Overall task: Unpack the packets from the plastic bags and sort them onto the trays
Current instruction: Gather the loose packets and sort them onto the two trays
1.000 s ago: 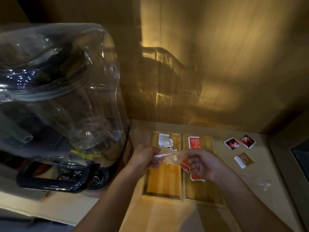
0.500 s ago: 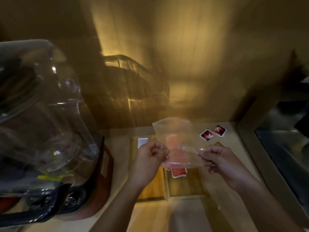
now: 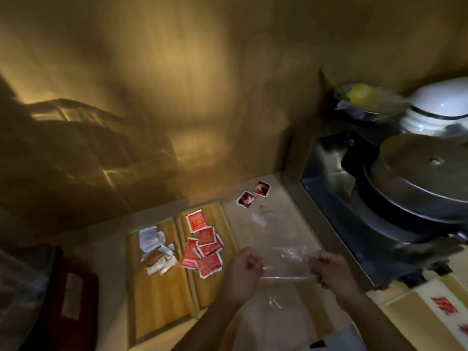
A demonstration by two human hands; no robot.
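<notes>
My left hand (image 3: 244,268) and my right hand (image 3: 326,271) each pinch one end of a clear plastic bag (image 3: 286,266), stretched between them just above the counter, right of the trays. The bag looks empty. Two wooden trays lie side by side. The left tray (image 3: 158,310) holds a pile of white and brown packets (image 3: 157,249). The right tray (image 3: 210,292) holds several red packets (image 3: 203,245). Two dark red packets (image 3: 254,194) lie on the counter near the back wall.
Another crumpled clear bag (image 3: 263,217) lies on the counter behind my hands. A recessed steel bay with a large round metal lid (image 3: 415,173) is at the right. A white appliance (image 3: 440,107) stands behind it. A dark red blender base (image 3: 68,297) is at the left.
The view has swung right, so the blender jar has left the frame. The bag has come down from in front of the trays to the counter at their right, and the red packets now lie uncovered.
</notes>
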